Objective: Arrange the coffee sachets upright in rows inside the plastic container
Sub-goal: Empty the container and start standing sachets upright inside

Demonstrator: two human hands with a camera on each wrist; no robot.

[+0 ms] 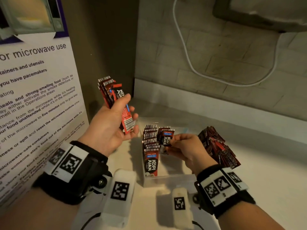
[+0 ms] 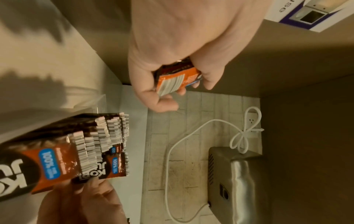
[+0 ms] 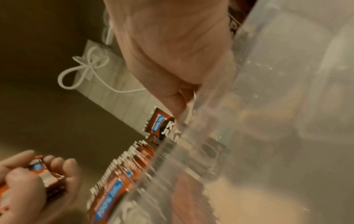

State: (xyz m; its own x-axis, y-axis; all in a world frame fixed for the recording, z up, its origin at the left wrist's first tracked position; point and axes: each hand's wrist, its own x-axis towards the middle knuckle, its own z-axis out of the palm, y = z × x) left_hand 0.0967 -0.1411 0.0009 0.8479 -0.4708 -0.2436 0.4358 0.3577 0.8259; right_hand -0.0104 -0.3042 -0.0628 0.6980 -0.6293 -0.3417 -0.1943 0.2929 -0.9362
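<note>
White counter by a tiled wall: a sachet [image 1: 166, 138] is pinched by the right hand [image 1: 186, 150] inside the clear container [image 1: 167, 180], beside a full left row [image 1: 150, 143]; a spare bundle [image 1: 114, 98] is gripped by the left hand [image 1: 108, 128]. Next, likely seating it upright.

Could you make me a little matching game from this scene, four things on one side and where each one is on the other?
Things:
1. bundle of sachets
2. single sachet
3. row of sachets
4. loose pile of sachets

Places:
A. on the counter, right of the container
B. standing along the container's left side
C. held up in the left hand
D. pinched by the right hand over the container

Pairs: 1-C, 2-D, 3-B, 4-A
</note>
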